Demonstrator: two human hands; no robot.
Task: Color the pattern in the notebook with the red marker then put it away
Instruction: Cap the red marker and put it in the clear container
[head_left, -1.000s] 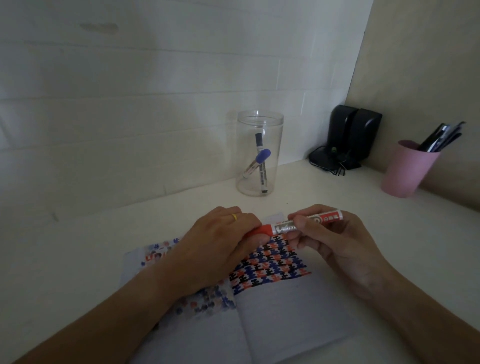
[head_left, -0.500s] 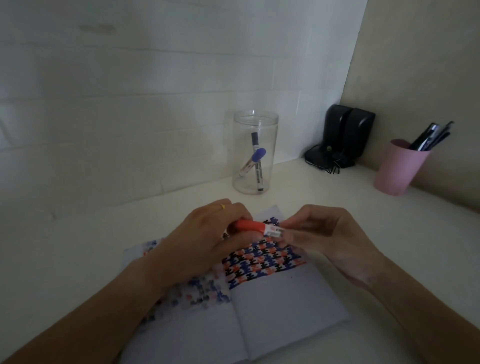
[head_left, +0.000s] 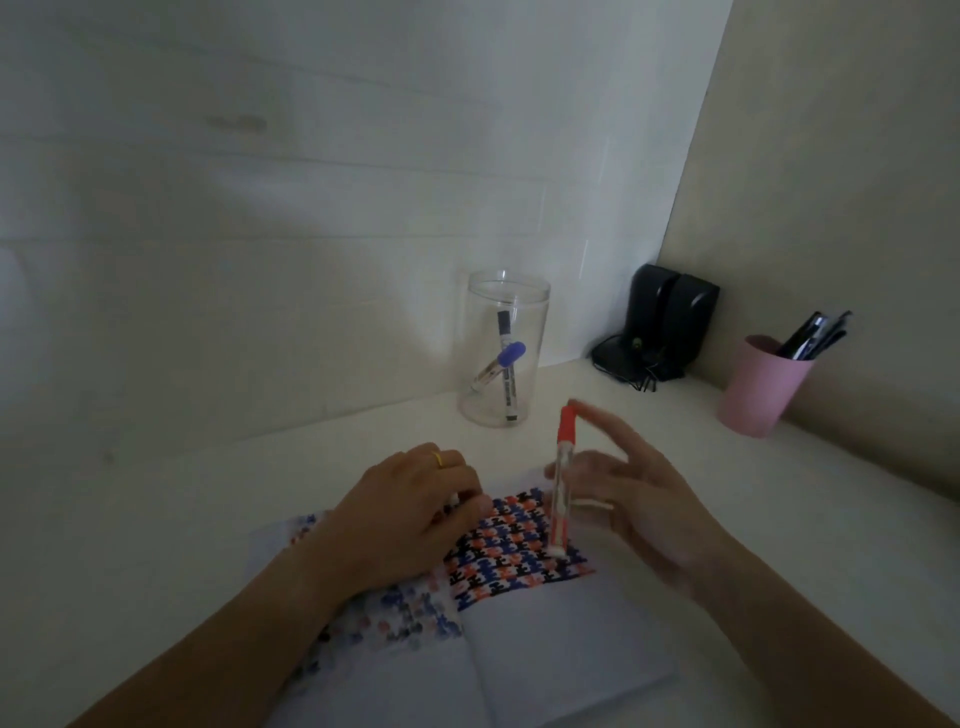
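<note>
The left hand (head_left: 410, 512) lies flat on the open notebook (head_left: 561, 649), fingers loosely curled, holding nothing that can be seen, with a gold ring (head_left: 439, 459) on one finger. The colored pattern (head_left: 519, 551) sits just beside it on the right page. The red marker (head_left: 563, 480) stands almost upright over the pattern, cap on top, pinched by the blurry right hand (head_left: 641, 499). Behind them on the worktop (head_left: 779, 493) stands a clear jar (head_left: 503, 348) with two markers in it. Farther right are black speakers (head_left: 662, 322) and a pink cup (head_left: 761, 387) of pens.
</note>
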